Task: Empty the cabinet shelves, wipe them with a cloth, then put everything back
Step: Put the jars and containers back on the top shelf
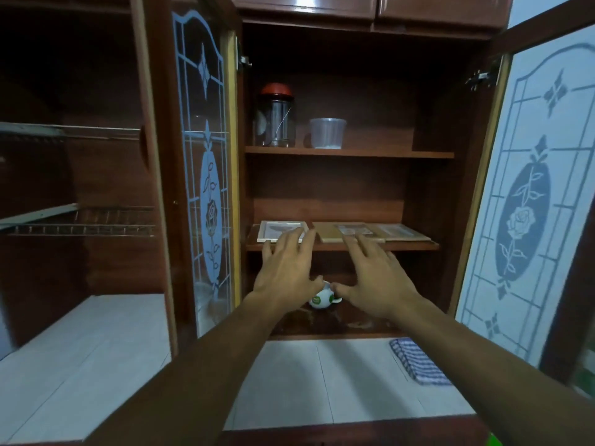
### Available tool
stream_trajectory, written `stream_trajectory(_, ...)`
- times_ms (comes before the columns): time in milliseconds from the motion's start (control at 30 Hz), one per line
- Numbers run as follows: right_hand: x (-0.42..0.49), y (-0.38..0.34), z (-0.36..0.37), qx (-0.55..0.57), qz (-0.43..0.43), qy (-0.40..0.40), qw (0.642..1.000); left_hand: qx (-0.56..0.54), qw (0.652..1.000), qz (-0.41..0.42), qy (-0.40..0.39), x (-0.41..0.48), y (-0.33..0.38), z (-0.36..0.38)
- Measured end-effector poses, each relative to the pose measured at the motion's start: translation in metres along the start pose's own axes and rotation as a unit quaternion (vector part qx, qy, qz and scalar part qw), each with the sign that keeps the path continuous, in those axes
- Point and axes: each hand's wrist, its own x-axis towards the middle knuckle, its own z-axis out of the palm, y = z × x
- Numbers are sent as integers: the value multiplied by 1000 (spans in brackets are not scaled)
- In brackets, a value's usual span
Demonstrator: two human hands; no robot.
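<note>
The left hand (286, 268) and right hand (378, 278) are held spread and empty, picture frames (399, 232) at the fingertips (311, 235), a cup (320, 300) between the thumbs.

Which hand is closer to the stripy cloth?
Right. The right hand is up and left of the striped cloth, with a gap between them; the left hand is farther left still.

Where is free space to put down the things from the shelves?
The white counter is bare left of the striped cloth. The top shelf is bare right of the plastic tub. The middle shelf is crowded: picture frames cover nearly its width.
</note>
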Motion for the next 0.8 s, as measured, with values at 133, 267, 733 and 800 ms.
stream_trajectory(133,-34,-12,2,4,-11,-1,1000,-3,1000,-10,-3,-44,7,-10)
stream_trajectory(267,-66,-24,-4,-2,-7,-20,1000,-5,999,-26,-24,-82,14,-23)
stream_trajectory(733,-144,-130,-23,15,-21,-19,999,-43,999,17,-9,-188,-45,-93)
stream_trajectory(800,-151,-156,-22,26,-15,-21,999,-47,998,35,-11,-203,-62,-105)
